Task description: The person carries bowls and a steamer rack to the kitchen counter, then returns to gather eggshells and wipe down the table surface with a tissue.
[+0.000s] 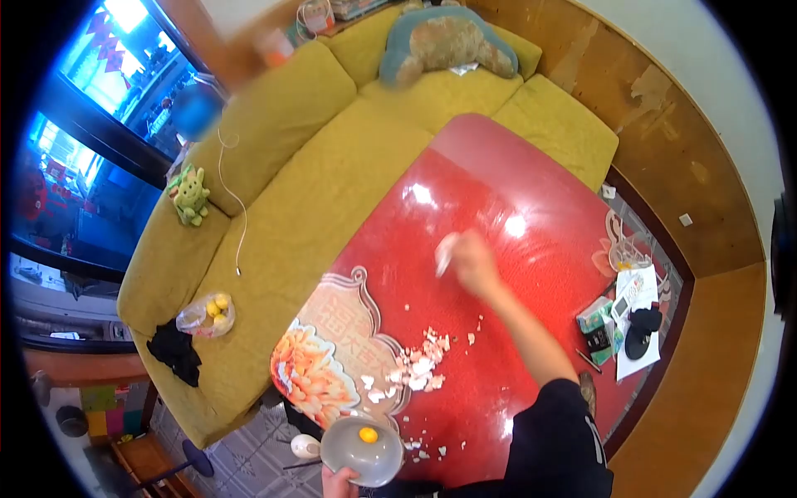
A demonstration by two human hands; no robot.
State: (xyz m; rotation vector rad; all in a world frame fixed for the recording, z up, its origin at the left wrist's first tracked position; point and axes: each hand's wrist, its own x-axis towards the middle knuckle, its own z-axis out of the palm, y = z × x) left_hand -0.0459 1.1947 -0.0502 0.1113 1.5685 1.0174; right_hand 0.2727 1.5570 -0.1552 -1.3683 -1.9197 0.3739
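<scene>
Left hand (pixel 336 483): curled at the rim of a grey bowl (pixel 349 458), gripping it at the near side.
Right hand (pixel 475 267): blurry, over the red table (pixel 490 407), fingers closed on a pale wad (pixel 446 251) that pokes out on the left.
Bowl: round, smooth and grey inside, held beside the near edge of the table.
Yellow ball (pixel 368 434): small, round and bright, inside the bowl near the far side.
Broken bits (pixel 423 361): white and pink, with rough edges; most are in a loose heap on the table, partly over the printed flower picture (pixel 320 369). Some little ones lie near the bowl, and a few sit to the right of the heap.
Pale wad: white with some pink; too blurry to tell what it is.
Sofa (pixel 332 166) count: one black cloth (pixel 174 353), one green toy (pixel 189 197), one clear bag (pixel 195 317) with three yellow fruits (pixel 213 310) showing, one thin white cord (pixel 242 222), one blue-green pillow (pixel 448 46).
Bowl count: one bowl, one yellow ball in it, one white round thing (pixel 305 446) just to its left.
Bits count: too many to count.
Wad count: one.
Right end of table: one green box (pixel 594 315), one pen (pixel 588 360), one black thing (pixel 638 342) on white paper (pixel 624 365).
</scene>
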